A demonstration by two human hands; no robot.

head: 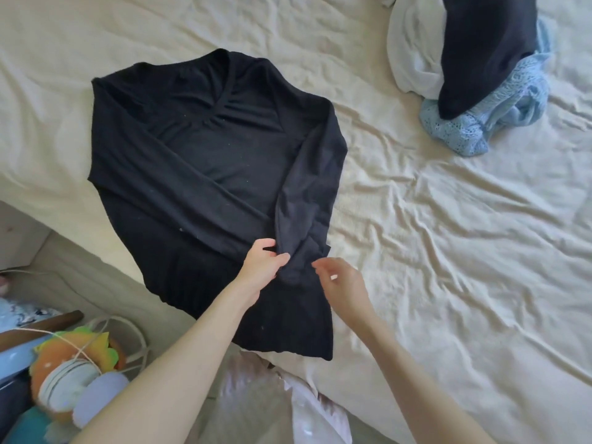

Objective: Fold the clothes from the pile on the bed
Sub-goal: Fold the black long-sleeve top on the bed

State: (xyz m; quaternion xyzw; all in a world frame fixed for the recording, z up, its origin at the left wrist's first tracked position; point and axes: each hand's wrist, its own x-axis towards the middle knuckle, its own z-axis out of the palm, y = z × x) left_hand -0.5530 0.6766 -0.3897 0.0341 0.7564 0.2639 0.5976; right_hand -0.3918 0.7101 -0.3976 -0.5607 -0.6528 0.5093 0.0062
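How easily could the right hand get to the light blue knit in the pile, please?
Probably yes: the right hand has only bare sheet between it and the blue knit.

A cream sheet (pixel 448 235), heavily creased, is spread over the bed. Beside the bed, at lower left, a clutter of items is seen. An orange and yellow plush toy (pixel 69 347) is lodged there, with a white cord (pixel 128 328) looped around it. A brown wooden handle (pixel 38 326) is laid diagonally above the toy. A pale lilac oval item (pixel 96 395) is positioned just below the toy; its nature cannot be determined. A white surface (pixel 19 232) is visible at the left edge. At bottom centre, glossy pale pink fabric (pixel 256 405) is seen.
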